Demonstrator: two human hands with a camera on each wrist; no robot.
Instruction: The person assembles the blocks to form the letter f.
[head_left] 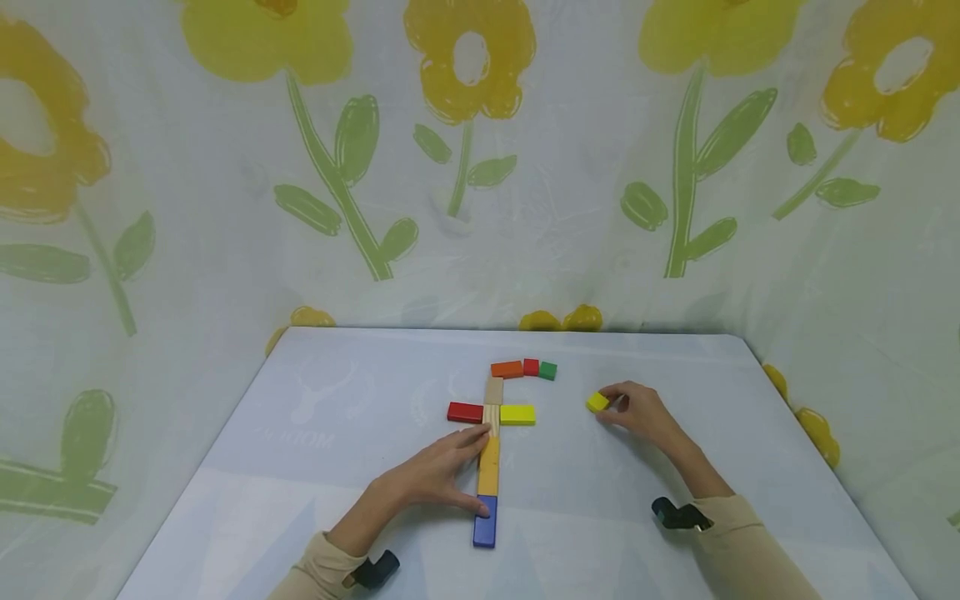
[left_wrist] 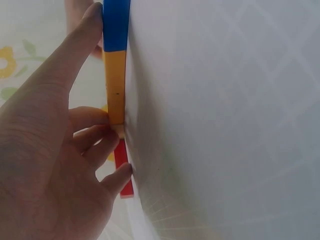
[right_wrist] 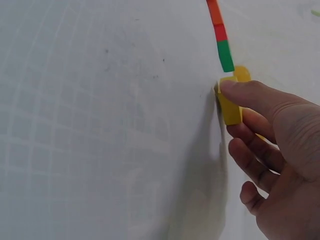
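Observation:
My right hand point(head_left: 636, 408) pinches a small yellow block point(head_left: 597, 402) between thumb and fingers, to the right of a row of blocks; in the right wrist view the block point(right_wrist: 230, 107) is close to the table surface. My left hand point(head_left: 435, 471) lies along the row with fingers extended. Its thumb touches the blue block point(head_left: 485, 533), while the fingertips rest at the bare-wood block point(head_left: 492, 414). Between these sits an orange-yellow block point(head_left: 488, 467). A red block point(head_left: 465, 412) and a long yellow block point(head_left: 517, 415) branch off either side.
Farther up the row is a tan block point(head_left: 494, 390). At the top, an orange block point(head_left: 506, 369), a small red block point(head_left: 531, 367) and a green block point(head_left: 548, 371) curve rightward. The white table point(head_left: 360, 367) meets a flower-printed curtain point(head_left: 562, 183) at its back.

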